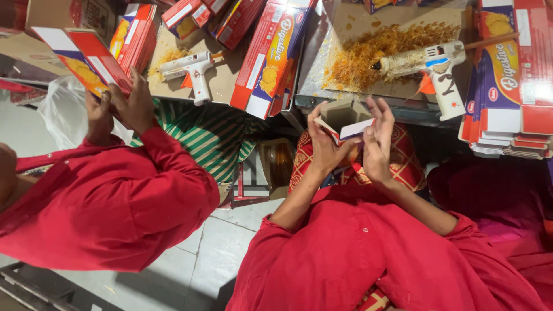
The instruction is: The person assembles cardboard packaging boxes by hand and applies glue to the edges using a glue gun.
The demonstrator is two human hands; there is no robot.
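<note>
Red-and-white cardboard carton (344,122), half folded with its brown inside showing and its open mouth turned up toward the bench, sits between our two hands just above our lap. Our left hand (324,143) grips the carton's left wall, thumb and fingers curled round a white flap; our right hand (377,141) clasps the right wall with fingers spread upward along it. Both hands are closed on the same carton, so neither is nearer; the carton lies directly between them, its long axis running roughly from our lap toward the cardboard-covered bench (397,92) just beyond.

On that bench lies one white glue gun (429,66), its nozzle pointing left into a heap of amber glue strings (386,49); it is near our right hand but apart from it. A stack of flat red cartons (507,98) lies to the right of the gun.

To our left sits another person in a red sleeve (115,196), whose two hands (124,106) hold one flat red-and-blue carton (80,57). A second white glue gun (193,69) rests on a cardboard sheet before them, and several more red cartons (265,57) lean between the two places. We count two glue guns and two cartons in hand.
</note>
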